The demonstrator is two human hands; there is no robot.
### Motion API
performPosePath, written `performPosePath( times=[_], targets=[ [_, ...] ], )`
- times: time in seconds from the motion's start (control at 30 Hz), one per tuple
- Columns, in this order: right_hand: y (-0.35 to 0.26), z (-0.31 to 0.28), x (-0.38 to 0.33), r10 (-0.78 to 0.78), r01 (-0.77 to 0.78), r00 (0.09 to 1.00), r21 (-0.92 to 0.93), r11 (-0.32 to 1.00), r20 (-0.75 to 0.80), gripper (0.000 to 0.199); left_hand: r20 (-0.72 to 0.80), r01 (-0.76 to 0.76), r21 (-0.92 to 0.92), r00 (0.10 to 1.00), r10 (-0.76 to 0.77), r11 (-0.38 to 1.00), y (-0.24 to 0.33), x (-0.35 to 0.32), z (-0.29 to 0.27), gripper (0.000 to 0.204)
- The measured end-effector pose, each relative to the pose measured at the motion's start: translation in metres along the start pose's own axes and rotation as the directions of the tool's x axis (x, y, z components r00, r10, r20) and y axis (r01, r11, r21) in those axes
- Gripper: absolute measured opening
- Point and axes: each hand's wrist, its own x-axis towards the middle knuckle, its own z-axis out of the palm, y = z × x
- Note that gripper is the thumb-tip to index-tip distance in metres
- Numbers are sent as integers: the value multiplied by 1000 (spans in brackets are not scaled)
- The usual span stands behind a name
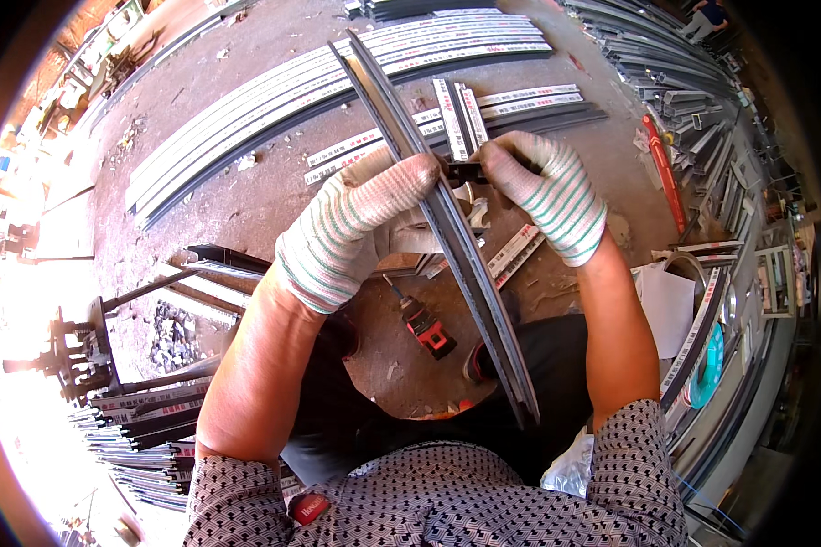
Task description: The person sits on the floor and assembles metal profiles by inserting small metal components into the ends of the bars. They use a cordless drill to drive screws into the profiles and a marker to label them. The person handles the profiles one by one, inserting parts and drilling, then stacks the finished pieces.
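Observation:
Both my hands wear white knit gloves with green stripes. My left hand (356, 228) is closed around a long dark metal profile bar (483, 301) that runs from the upper middle down toward my lap. My right hand (545, 190) pinches a small dark fitting (465, 170) against the bar's side, just right of my left hand's fingers.
Long grey and white profiles (274, 100) lie in rows on the dirt floor ahead. A red and black power drill (426, 328) lies on the floor below my hands. More profile stacks sit at lower left (146, 428) and along the right (675, 64). A red level (664, 169) lies right.

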Motion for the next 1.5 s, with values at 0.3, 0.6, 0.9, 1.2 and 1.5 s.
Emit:
performPosePath(
  times=[0.3,0.6,0.9,1.2,1.5],
  targets=[
    [5,1,-8,42,-35,997,-102,994,68,26,62,55,42,996,-58,998,-7,3,9,63],
    [18,17,-14,-33,41,991,63,997,-131,30,55,13,124,998,-20,992,-6,4,6,61],
    [-11,22,-47,-340,321,940,-384,866,20,66,-222,-143,298,951,214,944,14,-5,-3,45],
    [-16,41,-49,-427,240,904,-844,479,15,35,-313,-225,207,907,282,952,7,0,5,43],
    [-18,9,-54,-380,227,919,-647,728,-105,25,-372,-302,58,878,301,952,13,-1,-8,22]
  ],
)
